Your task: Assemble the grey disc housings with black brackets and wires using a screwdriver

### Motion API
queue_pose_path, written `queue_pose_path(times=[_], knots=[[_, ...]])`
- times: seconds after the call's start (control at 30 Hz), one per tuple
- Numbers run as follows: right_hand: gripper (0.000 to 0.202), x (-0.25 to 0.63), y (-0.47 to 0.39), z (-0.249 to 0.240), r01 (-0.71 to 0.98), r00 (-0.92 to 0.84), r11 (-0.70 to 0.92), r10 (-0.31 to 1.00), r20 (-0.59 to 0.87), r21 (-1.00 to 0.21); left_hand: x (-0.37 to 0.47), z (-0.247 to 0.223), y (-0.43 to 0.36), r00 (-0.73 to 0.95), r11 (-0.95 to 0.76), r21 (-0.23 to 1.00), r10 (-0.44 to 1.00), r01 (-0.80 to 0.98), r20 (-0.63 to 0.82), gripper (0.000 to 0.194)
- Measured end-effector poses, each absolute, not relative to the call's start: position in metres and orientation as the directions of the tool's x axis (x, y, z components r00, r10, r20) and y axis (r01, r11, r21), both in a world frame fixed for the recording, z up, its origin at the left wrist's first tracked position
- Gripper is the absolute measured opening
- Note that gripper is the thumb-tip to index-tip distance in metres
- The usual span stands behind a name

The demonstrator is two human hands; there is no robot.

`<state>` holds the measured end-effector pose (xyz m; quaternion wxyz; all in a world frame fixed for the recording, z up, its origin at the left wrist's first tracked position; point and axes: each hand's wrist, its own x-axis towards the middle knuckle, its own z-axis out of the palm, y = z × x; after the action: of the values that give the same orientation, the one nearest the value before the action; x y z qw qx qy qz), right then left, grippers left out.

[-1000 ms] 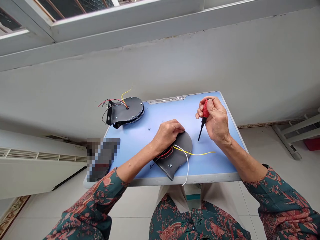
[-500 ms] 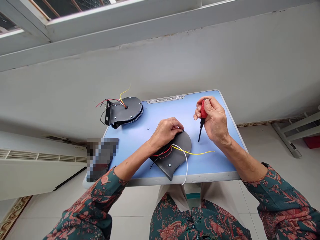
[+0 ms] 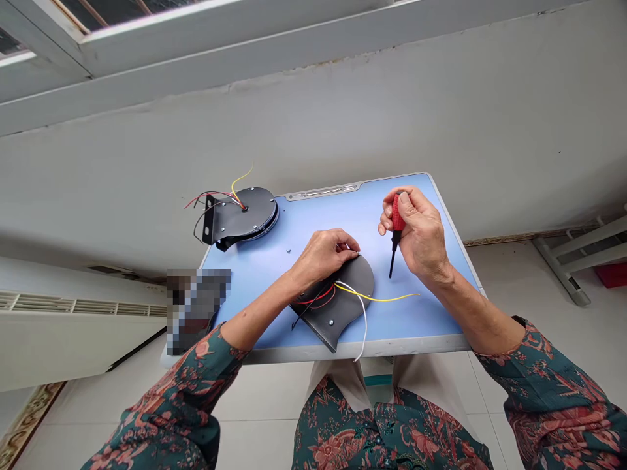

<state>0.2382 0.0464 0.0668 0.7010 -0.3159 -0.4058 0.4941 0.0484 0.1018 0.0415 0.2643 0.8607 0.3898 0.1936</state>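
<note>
The red-handled screwdriver (image 3: 398,215) is gripped in my right hand (image 3: 421,232), its dark shaft pointing down, its tip apart from the black bracket plate. My left hand (image 3: 326,258) lies over the far left part of that black metal bracket plate (image 3: 318,320), which has a rounded end and a flared end. Its thumb and fingers pinch a tiny thing at the plate's far edge that looks like a screw, mostly hidden by the fingertips. Red, black, white and yellow wires (image 3: 392,299) come out of the plate's middle. A screw head (image 3: 331,322) shows near its flared end.
A similar wired black assembly (image 3: 255,212) stands at the table's far left corner. One loose screw (image 3: 289,251) lies on the blue tabletop (image 3: 313,219). A dark pixelated object (image 3: 198,313) is at the left edge. A wall runs behind, and a white slatted unit (image 3: 83,320) stands left.
The view has shifted slightly. Both hands, the screwdriver and the bracket plate otherwise keep nearly the same places.
</note>
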Motion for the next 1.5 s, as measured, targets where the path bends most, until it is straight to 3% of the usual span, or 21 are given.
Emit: queue_pose_path(times=[0.23, 0.43, 0.67, 1.0, 1.37, 1.5], knots=[[0.035, 0.238, 0.045, 0.068, -0.432, 0.183, 0.307, 0.951, 0.250, -0.848, 0.038, 0.042, 0.102, 0.672, -0.661, 0.538, 0.708, 0.523, 0.216, 0.012], [0.035, 0.238, 0.045, 0.069, -0.439, 0.189, 0.310, 0.949, 0.251, -0.843, 0.038, 0.038, 0.094, 0.774, -0.854, 0.247, 0.520, 0.458, 0.362, 0.016], [0.031, 0.240, 0.044, 0.070, -0.430, 0.191, 0.308, 0.950, 0.248, -0.849, 0.039, 0.038, 0.092, 0.834, -0.895, 0.079, 0.439, 0.440, 0.335, 0.023], [0.032, 0.241, 0.045, 0.071, -0.430, 0.198, 0.323, 0.945, 0.261, -0.843, 0.039, 0.039, 0.090, 0.884, -0.909, -0.062, 0.383, 0.413, 0.267, 0.027], [0.031, 0.240, 0.044, 0.075, -0.413, 0.226, 0.357, 0.931, 0.285, -0.838, 0.041, 0.045, 0.083, 0.910, -0.921, -0.087, 0.356, 0.381, 0.214, 0.030], [0.033, 0.240, 0.044, 0.075, -0.406, 0.248, 0.379, 0.922, 0.298, -0.832, 0.041, 0.038, 0.089, 0.885, -0.929, 0.008, 0.355, 0.369, 0.301, 0.032]])
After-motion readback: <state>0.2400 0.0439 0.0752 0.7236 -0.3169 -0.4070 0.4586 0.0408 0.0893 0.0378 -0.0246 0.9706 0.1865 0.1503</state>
